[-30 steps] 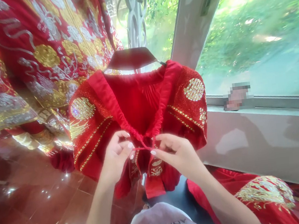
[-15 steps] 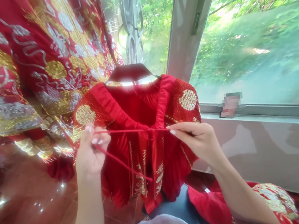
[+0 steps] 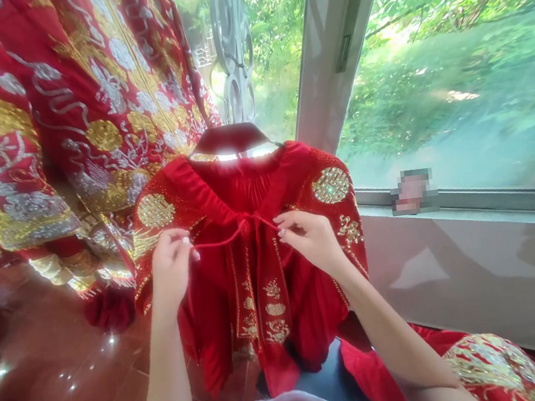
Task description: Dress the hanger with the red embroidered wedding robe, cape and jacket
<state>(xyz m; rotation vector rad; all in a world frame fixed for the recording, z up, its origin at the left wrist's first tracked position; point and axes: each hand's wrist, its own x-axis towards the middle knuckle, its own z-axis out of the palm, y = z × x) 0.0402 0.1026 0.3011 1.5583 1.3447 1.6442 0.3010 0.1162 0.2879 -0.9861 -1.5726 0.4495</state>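
Observation:
A red garment (image 3: 209,278) with gold embroidery and round gold emblems on its shoulders hangs in front of me on a hanger (image 3: 228,138). A thin red drawstring (image 3: 219,243) comes out at its gathered neckline and crosses at the middle of the front. My left hand (image 3: 172,263) pinches one length of it, which sags slightly toward the middle. Between thumb and fingers, my right hand (image 3: 308,238) grips the other length, short and slanting down from the neckline. Two embroidered front panels (image 3: 272,296) hang below the crossing.
Larger red garments (image 3: 96,136) with gold and silver sequins hang at the left. A window (image 3: 445,109) with a sill fills the right, where a blurred-out item (image 3: 412,192) stands. More red embroidered cloth (image 3: 493,364) lies low at the right, beside a dark seat-like surface (image 3: 324,377).
Both hands spread apart, pulling the drawstring taut and straight, then moved closer together again. Now the drawstring is slacker, and the front panels hang more open to view.

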